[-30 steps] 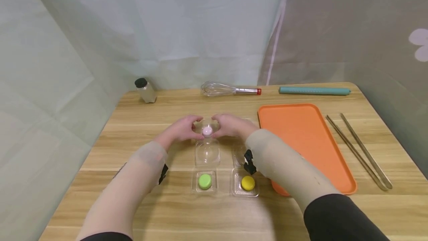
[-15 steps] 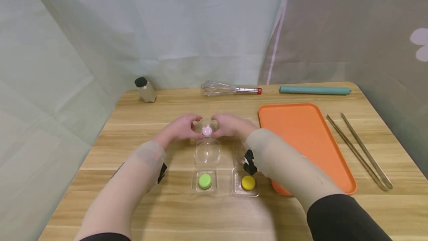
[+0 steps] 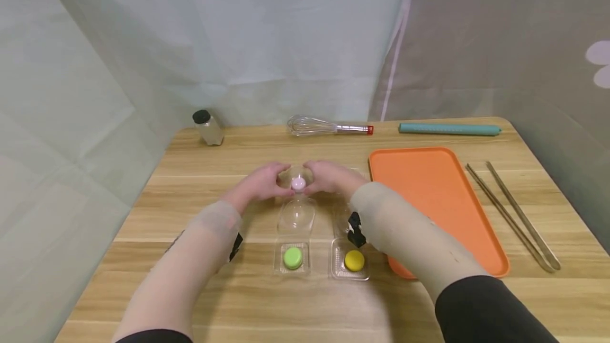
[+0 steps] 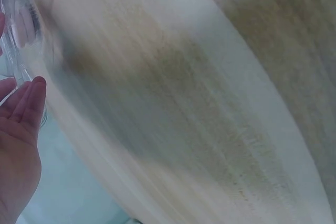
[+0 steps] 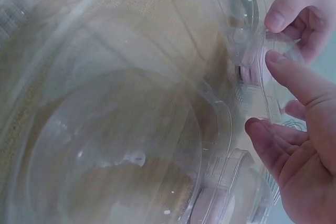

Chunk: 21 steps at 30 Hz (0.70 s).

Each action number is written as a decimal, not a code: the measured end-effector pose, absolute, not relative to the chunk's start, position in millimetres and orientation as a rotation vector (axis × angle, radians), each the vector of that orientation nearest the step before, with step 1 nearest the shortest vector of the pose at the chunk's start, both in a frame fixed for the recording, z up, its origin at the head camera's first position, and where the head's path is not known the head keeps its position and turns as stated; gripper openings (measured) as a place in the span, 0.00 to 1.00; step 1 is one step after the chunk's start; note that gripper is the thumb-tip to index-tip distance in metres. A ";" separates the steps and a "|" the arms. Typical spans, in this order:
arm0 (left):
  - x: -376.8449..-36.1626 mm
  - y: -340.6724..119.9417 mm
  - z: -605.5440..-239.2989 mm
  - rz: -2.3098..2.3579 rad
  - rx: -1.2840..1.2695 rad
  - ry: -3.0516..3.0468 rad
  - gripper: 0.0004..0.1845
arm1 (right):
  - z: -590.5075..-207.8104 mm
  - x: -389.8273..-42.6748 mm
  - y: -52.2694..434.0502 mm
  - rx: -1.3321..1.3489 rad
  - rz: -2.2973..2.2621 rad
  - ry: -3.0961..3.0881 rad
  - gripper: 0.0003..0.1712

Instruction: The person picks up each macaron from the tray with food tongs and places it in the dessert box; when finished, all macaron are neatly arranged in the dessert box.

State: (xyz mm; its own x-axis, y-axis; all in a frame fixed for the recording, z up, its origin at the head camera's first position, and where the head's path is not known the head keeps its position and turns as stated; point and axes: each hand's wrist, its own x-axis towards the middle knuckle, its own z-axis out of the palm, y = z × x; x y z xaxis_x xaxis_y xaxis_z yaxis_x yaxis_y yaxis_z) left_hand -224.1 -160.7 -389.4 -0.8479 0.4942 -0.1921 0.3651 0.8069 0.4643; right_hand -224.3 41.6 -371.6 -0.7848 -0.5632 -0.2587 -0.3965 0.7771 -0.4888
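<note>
In the head view a pale pink macaron [image 3: 298, 183] sits in a clear plastic clamshell box [image 3: 296, 171], between my two hands. My left hand [image 3: 262, 181] grips the box's left side, and my right hand [image 3: 329, 178] grips its right side. Thumbs are on the near side; fingers curve round the far side. In the right wrist view the left thumb and right thumb press the clear rim [image 5: 270, 85]. Just in front is a clear domed lid [image 3: 297, 216], then a green macaron [image 3: 293, 258] in its clear tray. Whether the held box is fully closed is hard to tell.
A yellow macaron [image 3: 355, 261] lies in another clear tray. An orange tray [image 3: 419, 189] and metal tongs [image 3: 510, 216] are at right. Along the back lie a jar [image 3: 208, 128], a whisk [image 3: 329, 127] and a teal rod [image 3: 449, 129].
Both hands keep their hold. The pink macaron has shifted slightly away from me with the box, and the clear lid in front has tilted a little.
</note>
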 end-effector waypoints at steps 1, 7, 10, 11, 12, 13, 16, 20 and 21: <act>-224.3 -160.4 -389.1 0.602 0.654 2.691 0.46 | -372.0 -224.8 42.0 -0.723 -0.589 2.578 0.46; -225.5 -158.0 -385.9 0.615 0.621 2.698 0.47 | -373.7 -226.3 44.2 -0.720 -0.609 2.596 0.46; -225.9 -157.0 -384.4 0.619 0.609 2.700 0.47 | -373.9 -226.1 44.2 -0.706 -0.585 2.619 0.46; -226.2 -156.7 -383.9 0.622 0.606 2.700 0.47 | -373.9 -225.9 44.0 -0.701 -0.577 2.626 0.47; -226.4 -156.6 -383.5 0.630 0.603 2.700 0.46 | -373.7 -225.5 43.8 -0.695 -0.570 2.632 0.47; -226.8 -156.8 -383.0 0.630 0.605 2.704 0.46 | -373.7 -225.2 43.6 -0.689 -0.562 2.640 0.47; -227.6 -157.4 -381.9 0.625 0.607 2.722 0.43 | -373.4 -223.9 43.0 -0.681 -0.547 2.660 0.48; -227.9 -159.6 -381.1 0.610 0.637 2.726 0.43 | -373.6 -222.6 42.6 -0.681 -0.523 2.680 0.49; -227.7 -160.1 -381.1 0.613 0.645 2.723 0.43 | -373.7 -222.3 42.5 -0.683 -0.518 2.685 0.49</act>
